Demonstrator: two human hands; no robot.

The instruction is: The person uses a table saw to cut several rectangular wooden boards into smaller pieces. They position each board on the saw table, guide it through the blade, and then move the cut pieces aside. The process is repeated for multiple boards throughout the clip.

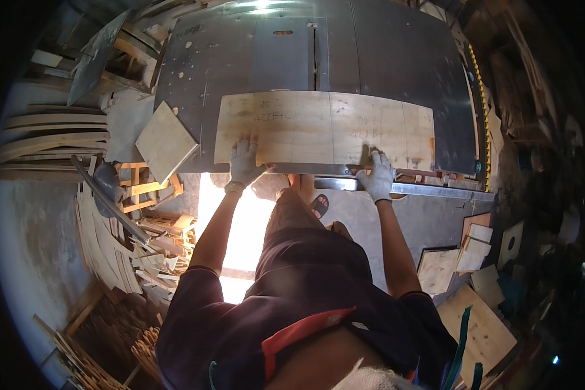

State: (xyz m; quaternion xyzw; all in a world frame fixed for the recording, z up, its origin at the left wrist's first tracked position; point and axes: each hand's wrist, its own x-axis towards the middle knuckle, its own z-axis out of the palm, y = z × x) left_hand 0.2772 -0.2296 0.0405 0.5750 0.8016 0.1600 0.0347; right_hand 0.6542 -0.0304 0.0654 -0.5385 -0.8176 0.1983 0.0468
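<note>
A long pale plywood board (pixel 299 133) with pencil marks and lines across it lies flat on the dark metal machine table (pixel 403 58). My left hand (pixel 244 166), in a white work glove, rests at the board's near edge, left of its middle. Its fingers lie stretched on the wood, with the thumb out along the edge. Farther right, my gloved right hand (pixel 377 177) touches the same near edge, fingers spread and reaching onto the top. Beyond the board, a narrow dark slot (pixel 316 58) runs away from me beside a lighter metal panel (pixel 270 62).
At the table's left corner sits a squarish plywood piece (pixel 167 141). A metal rail (pixel 435 190) runs along the near side. Curved wood strips (pixel 52 136) are stacked at left, above wood scraps (pixel 166 250). Plywood offcuts (pixel 478 325) lie at lower right.
</note>
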